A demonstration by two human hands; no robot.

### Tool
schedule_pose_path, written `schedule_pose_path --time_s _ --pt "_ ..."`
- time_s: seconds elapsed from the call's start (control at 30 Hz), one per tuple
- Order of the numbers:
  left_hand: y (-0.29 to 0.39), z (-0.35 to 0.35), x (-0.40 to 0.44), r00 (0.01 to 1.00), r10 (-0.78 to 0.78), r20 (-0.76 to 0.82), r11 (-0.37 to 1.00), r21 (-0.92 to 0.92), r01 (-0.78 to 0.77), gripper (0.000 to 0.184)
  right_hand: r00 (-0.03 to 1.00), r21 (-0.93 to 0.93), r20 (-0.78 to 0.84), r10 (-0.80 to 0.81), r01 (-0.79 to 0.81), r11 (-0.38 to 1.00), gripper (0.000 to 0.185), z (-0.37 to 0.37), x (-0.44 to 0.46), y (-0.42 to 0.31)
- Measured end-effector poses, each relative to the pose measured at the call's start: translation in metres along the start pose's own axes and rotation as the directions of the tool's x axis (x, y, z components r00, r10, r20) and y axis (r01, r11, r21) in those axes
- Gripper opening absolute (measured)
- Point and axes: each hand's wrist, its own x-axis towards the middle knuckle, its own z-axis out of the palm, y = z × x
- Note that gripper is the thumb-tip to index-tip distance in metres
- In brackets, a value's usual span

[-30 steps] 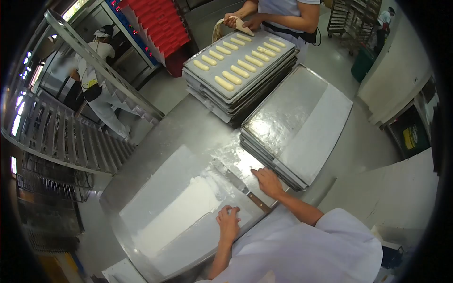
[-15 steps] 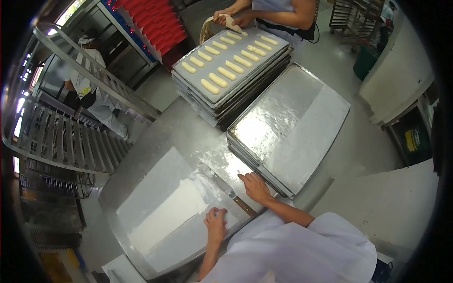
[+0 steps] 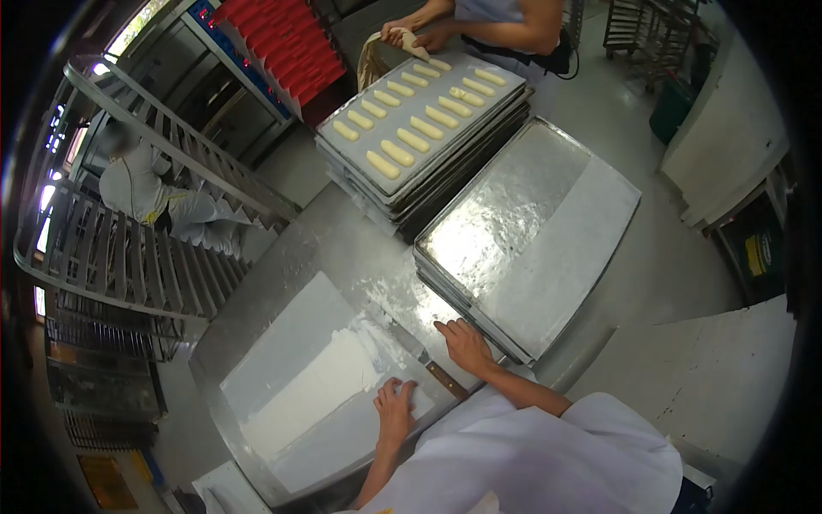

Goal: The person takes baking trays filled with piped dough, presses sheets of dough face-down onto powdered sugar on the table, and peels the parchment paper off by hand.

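My left hand [image 3: 395, 409], fingers spread and bent, rests on the near right edge of a sheet of baking paper [image 3: 287, 334]. A band of white, paste-like spread [image 3: 312, 390] lies along the sheet, thinning out in patches at its far right end. To the right of the paper is an offset spatula [image 3: 443, 378] with a wooden handle, lying on the metal table between my hands. My right hand [image 3: 467, 346] sits beyond the handle, beside a stack of trays. Its index finger is stretched out, the others are partly curled, and nothing shows in it.
Close on the right stands the stack of baking trays [image 3: 505, 231], paper partly covering the top one. Behind it, another person pipes pale dough strips from a piping bag [image 3: 413, 44] onto a lined tray [image 3: 390, 120]. A rack [image 3: 163, 257] and a bending person are at left.
The piped strip at the other person's bag has grown longer. The person behind the rack has bent lower. My hands stay nearly in place while the view shifts slightly.
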Motion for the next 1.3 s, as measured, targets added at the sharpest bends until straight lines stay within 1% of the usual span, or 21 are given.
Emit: schedule_pose_path --time_s 0.1,0.33,0.67,1.0,1.07,1.2,1.3 --pt "0.0039 -0.0021 -0.0011 1.000 -0.010 -0.010 1.000 0.013 0.010 0.055 1.000 0.002 -0.007 -0.004 0.004 1.000 0.038 -0.0015 -0.0005 -0.0007" --pt "0.0018 0.0033 -0.0039 0.999 -0.033 -0.028 0.999 -0.003 0.033 0.057 1.000 -0.016 0.010 -0.014 0.014 1.000 0.038 -0.0021 0.0010 -0.0018" --pt "-0.0010 0.0049 -0.0044 0.999 -0.016 -0.031 1.000 -0.006 0.016 0.057 1.000 0.011 -0.014 -0.014 0.014 1.000 0.039 0.0010 -0.0001 -0.0007" --pt "-0.0003 0.0045 -0.0045 0.999 -0.026 -0.021 0.999 -0.020 0.026 0.056 1.000 -0.001 -0.002 -0.013 0.013 1.000 0.039 0.0005 -0.0006 -0.0004" --pt "0.0002 0.0043 -0.0044 0.999 -0.026 -0.022 0.999 -0.019 0.026 0.056 1.000 -0.004 0.024 0.004 -0.004 1.000 0.044 0.0021 -0.0008 0.0013" --pt "0.0032 0.0022 -0.0047 0.999 -0.035 -0.020 0.999 -0.023 0.034 0.056 1.000 -0.001 0.023 0.002 -0.002 1.000 0.043 0.0002 -0.0006 -0.0003" --pt "0.0037 0.0019 -0.0045 0.999 -0.027 -0.022 0.999 -0.022 0.026 0.056 1.000 0.001 0.011 -0.006 0.006 1.000 0.039 -0.0022 0.0005 -0.0021"
